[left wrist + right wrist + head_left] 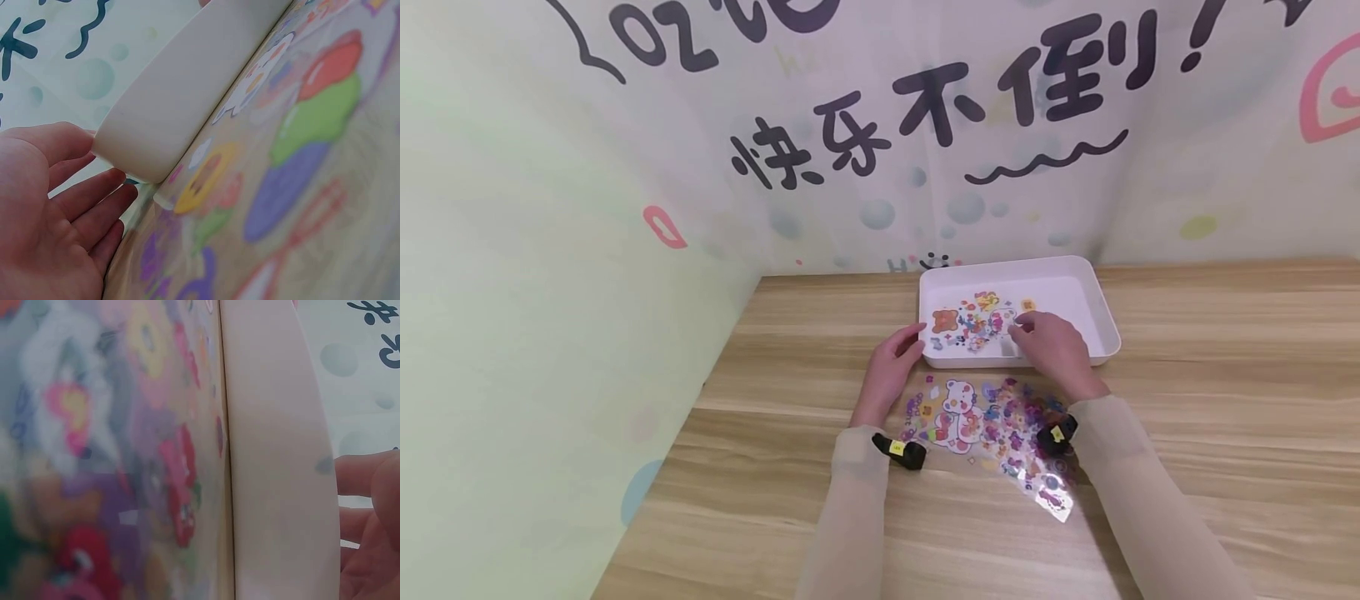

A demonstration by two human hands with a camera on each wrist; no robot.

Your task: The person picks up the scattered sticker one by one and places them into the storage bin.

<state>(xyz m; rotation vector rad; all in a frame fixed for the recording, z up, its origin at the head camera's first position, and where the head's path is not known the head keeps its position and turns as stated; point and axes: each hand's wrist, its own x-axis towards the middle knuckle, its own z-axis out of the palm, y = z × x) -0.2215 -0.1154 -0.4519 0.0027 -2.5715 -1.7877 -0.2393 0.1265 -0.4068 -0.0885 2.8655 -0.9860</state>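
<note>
- The white tray [1063,292] is touched from outside at its left end by the left hand [891,367], whose fingers are loosely extended and apart; no firm clasp is shown.
- The right hand [1056,342] is held over the tray, thumb and forefinger close together; whether a sticker is pinched there cannot be told.
- The stickers [973,323] are scattered inside the tray, from the right fingertips across toward the left hand, the brown bear sticker [945,321] being nearest the left fingers.
- Between the two wrists, printed clear sheets [958,417] are laid on the table [737,517].
- The stickers are judged light, thin, bendy, slippery and easily creased; each is best taken by an edge, between fingertips.
- The tray is judged light and stiff, best steadied by rim or corner.
</note>
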